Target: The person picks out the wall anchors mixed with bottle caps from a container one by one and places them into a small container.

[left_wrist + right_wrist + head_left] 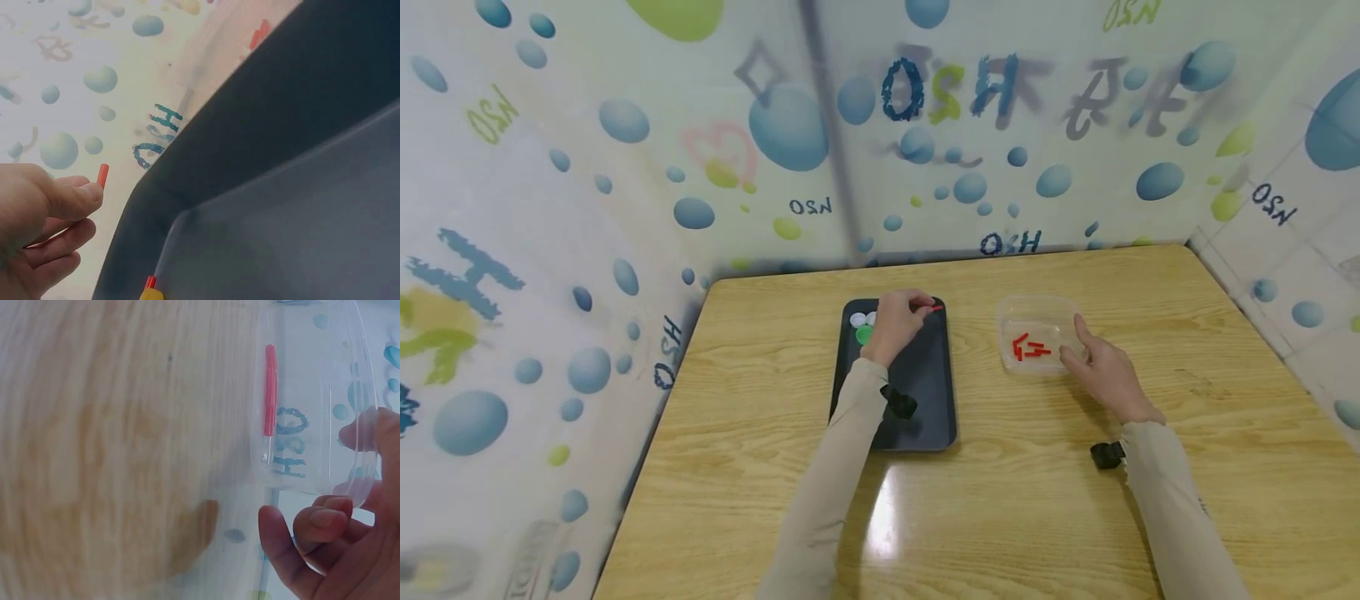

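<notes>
My left hand (897, 325) pinches a short red stick (103, 176) between thumb and fingertips, above the far right part of a dark tray (917, 375). White caps (858, 319) and a green cap (864, 335) lie at the tray's far left, partly hidden by that hand. In the left wrist view, a yellow piece (151, 294) with a red stick in it shows inside the tray. My right hand (1108, 379) grips the near right rim of a clear plastic container (1037, 310). Several loose red sticks (1033, 350) lie in it.
Tray and container stand side by side on a wooden table (760, 392), with bare wood between them. Behind the table hangs a pale sheet (910, 200) printed with blue and green drops. A black wrist camera (898, 402) overhangs the tray.
</notes>
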A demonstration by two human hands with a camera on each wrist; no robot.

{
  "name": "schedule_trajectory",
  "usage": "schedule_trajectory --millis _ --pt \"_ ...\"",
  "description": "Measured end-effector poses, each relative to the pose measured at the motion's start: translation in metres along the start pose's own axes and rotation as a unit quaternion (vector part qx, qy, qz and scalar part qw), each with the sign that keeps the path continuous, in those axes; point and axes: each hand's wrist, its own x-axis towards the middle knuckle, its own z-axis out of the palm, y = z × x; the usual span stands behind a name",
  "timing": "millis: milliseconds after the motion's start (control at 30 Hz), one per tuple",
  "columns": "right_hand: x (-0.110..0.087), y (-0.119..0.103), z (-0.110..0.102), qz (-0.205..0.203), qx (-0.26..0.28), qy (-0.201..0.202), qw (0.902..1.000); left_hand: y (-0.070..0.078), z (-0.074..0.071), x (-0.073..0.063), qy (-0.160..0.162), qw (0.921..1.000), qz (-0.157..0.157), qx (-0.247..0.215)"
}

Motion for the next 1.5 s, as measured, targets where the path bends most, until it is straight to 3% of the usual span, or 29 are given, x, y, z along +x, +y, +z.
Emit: schedule_trajectory --millis 267,1100,1500 --pt "-0.001 0.001 0.0 -0.001 -0.004 0.005 1.0 0.004 0.007 0.004 -0.006 0.9998 0.017 -0.006" --pt "0.001 0.001 0.002 0.003 -0.006 0.006 1.0 0.028 0.024 0.011 -0.034 0.9992 0.019 -0.011" --pt "0.002 0.001 0.001 0.005 -0.006 0.006 0.9999 0.045 0.037 0.012 -0.055 0.9985 -0.002 -0.009"
